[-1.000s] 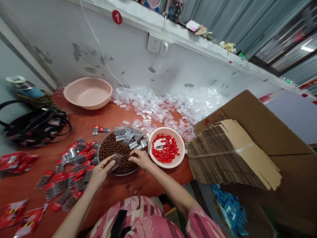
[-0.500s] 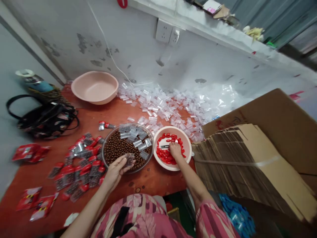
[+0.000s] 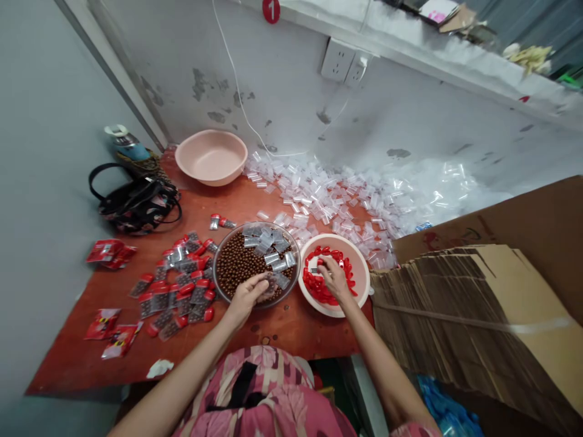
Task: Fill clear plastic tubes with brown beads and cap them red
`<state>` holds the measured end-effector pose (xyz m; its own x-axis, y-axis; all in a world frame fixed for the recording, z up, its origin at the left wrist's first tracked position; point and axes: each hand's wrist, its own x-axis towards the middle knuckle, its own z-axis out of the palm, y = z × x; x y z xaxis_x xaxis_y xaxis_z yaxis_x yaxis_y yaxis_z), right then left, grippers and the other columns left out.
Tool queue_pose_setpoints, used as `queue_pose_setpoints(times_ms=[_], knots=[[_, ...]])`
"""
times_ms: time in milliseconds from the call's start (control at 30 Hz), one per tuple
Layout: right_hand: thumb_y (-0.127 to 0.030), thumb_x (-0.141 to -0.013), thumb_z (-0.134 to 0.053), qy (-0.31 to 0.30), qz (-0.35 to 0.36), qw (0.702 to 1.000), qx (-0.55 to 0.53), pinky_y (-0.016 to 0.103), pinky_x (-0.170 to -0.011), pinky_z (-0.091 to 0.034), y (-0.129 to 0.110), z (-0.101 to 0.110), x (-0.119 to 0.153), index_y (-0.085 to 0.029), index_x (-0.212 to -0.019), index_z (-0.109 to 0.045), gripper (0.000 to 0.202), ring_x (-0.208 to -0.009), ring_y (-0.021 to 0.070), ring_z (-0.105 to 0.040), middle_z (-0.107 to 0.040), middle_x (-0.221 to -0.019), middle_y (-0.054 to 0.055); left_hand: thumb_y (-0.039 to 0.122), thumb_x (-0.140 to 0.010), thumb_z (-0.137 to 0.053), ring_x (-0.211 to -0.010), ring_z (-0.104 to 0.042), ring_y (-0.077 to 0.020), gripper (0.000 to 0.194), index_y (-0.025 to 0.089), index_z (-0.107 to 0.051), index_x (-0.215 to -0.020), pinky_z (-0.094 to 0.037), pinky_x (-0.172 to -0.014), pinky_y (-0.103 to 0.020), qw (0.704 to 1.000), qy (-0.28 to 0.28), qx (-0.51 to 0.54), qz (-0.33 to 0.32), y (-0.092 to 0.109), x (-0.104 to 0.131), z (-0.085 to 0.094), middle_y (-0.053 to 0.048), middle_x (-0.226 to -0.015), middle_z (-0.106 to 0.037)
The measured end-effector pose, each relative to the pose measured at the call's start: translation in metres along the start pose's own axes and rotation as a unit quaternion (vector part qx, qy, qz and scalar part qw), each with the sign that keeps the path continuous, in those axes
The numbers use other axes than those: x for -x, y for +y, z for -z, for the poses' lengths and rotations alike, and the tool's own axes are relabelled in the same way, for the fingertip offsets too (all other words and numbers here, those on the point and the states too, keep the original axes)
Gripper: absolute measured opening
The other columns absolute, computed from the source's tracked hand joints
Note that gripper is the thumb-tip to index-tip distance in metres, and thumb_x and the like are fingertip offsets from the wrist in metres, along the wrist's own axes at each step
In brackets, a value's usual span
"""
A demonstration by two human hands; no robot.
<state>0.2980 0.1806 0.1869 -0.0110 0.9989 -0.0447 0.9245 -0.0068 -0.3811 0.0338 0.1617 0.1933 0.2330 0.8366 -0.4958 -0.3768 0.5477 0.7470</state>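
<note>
My left hand (image 3: 248,298) is closed on a small clear packet of brown beads (image 3: 268,286), over the front edge of the wide bowl (image 3: 215,258). That bowl holds brown beads (image 3: 237,261) with clear empty sleeves (image 3: 264,238) lying on top. Above the pale pink basin (image 3: 334,312), my right hand (image 3: 333,279) has its fingers pinched around a small red cap (image 3: 320,262). More red caps (image 3: 319,291) lie in that basin, near a small dark object partly hidden by my fingers. Filled packets with red tops (image 3: 182,285) are piled left of the bowl.
A pink basin (image 3: 212,159) and a black handbag (image 3: 139,206) stand at the back left. Clear sleeves (image 3: 319,191) are strewn along the wall. Stacked cardboard (image 3: 446,303) borders the right side. Red packages (image 3: 112,254) and a white scrap (image 3: 160,368) lie at the left.
My right hand has risen from among the caps with a red cap in its fingers. My left hand still holds the packet at the bowl. The whole view has shifted, with the table appearing further right.
</note>
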Motion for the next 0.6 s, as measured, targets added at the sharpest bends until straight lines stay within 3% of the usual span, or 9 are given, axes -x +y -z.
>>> queue_pose_setpoints(times_ms=[100, 167, 333, 600], knots=[[-0.028, -0.088, -0.038, -0.011, 0.121, 0.977, -0.174, 0.028, -0.084, -0.041, -0.047, 0.016, 0.01, -0.019, -0.116, -0.051, 0.032, -0.097, 0.0165, -0.054, -0.059, -0.107, 0.008, 0.039, -0.06, -0.071, -0.082, -0.065, -0.0229, 0.055, 0.012, -0.06, -0.106, -0.049, -0.082, -0.042, 0.999, -0.009, -0.031, -0.006, -0.003, -0.001, -0.002, -0.009, -0.093, -0.069], [-0.027, -0.088, -0.038, -0.043, 0.176, 0.961, -0.207, 0.027, -0.083, -0.041, -0.072, 0.027, 0.014, -0.021, -0.119, -0.048, 0.033, -0.095, 0.0156, -0.054, -0.058, -0.106, 0.007, 0.04, -0.061, -0.069, -0.082, -0.065, -0.0227, 0.053, 0.013, -0.06, -0.106, -0.05, -0.081, -0.041, 0.998, -0.027, -0.058, -0.017, -0.004, 0.0, -0.001, -0.008, -0.094, -0.069], [-0.025, -0.086, -0.039, -0.161, 0.284, 0.944, -0.052, 0.025, -0.078, -0.04, -0.103, 0.042, 0.011, -0.025, -0.121, -0.046, 0.036, -0.09, 0.0154, -0.053, -0.057, -0.1, 0.004, 0.037, -0.07, -0.06, -0.088, -0.064, -0.0225, 0.038, 0.016, -0.064, -0.102, -0.048, -0.084, -0.038, 0.968, -0.06, -0.216, -0.111, 0.001, 0.003, 0.01, -0.006, -0.098, -0.069], [-0.023, -0.085, -0.039, -0.209, 0.339, 0.908, 0.127, 0.025, -0.065, -0.039, -0.135, 0.027, -0.016, -0.022, -0.124, -0.04, 0.039, -0.078, 0.0175, -0.057, -0.058, -0.097, 0.008, 0.034, -0.077, -0.053, -0.101, -0.059, -0.0206, 0.033, 0.017, -0.064, -0.103, -0.041, -0.093, -0.034, 0.885, -0.022, -0.402, -0.231, 0.026, -0.001, 0.039, -0.006, -0.108, -0.065]])
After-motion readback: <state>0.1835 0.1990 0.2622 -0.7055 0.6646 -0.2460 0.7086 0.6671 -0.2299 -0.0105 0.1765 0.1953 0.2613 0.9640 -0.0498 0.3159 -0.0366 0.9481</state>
